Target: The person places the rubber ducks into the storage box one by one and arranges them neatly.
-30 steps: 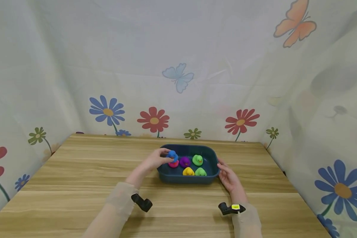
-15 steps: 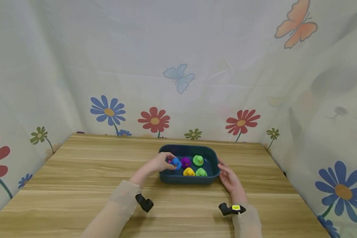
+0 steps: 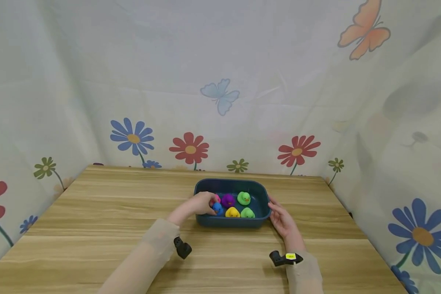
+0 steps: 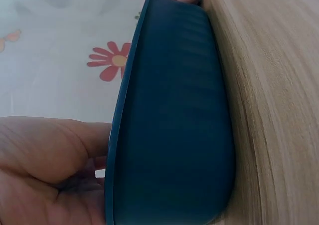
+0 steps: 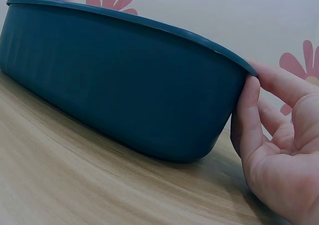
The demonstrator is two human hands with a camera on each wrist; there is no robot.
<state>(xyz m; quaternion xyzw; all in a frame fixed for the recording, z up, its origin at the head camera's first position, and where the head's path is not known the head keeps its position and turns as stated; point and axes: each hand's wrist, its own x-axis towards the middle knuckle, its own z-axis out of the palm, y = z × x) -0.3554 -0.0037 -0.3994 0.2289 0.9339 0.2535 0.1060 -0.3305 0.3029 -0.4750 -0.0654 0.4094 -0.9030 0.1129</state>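
A dark blue plastic bin (image 3: 224, 221) stands on the table with several small rubber ducks in it. Inside its left end, my left hand (image 3: 202, 203) has thumb and fingers about a blue rubber duck (image 3: 217, 209), low near the front wall. A pink duck (image 3: 216, 199) sits just behind, partly covered by the fingers. The left wrist view shows the left hand reaching over the rim, its fingertips hidden by the bin wall. My right hand (image 5: 284, 145) touches the outside of the bin's right end, with fingertips at the rim and wall.
A purple duck (image 3: 228, 200), a yellow duck (image 3: 232, 212) and two green ducks (image 3: 244, 198) share the bin. The wooden table (image 3: 132, 196) extends around it. Behind stands a pale curtain (image 3: 161, 81) printed with flowers and butterflies.
My left hand has brought the blue duck from above the pink duck down and forward, to the bin's front left. The right hand has stayed at the bin's right end.
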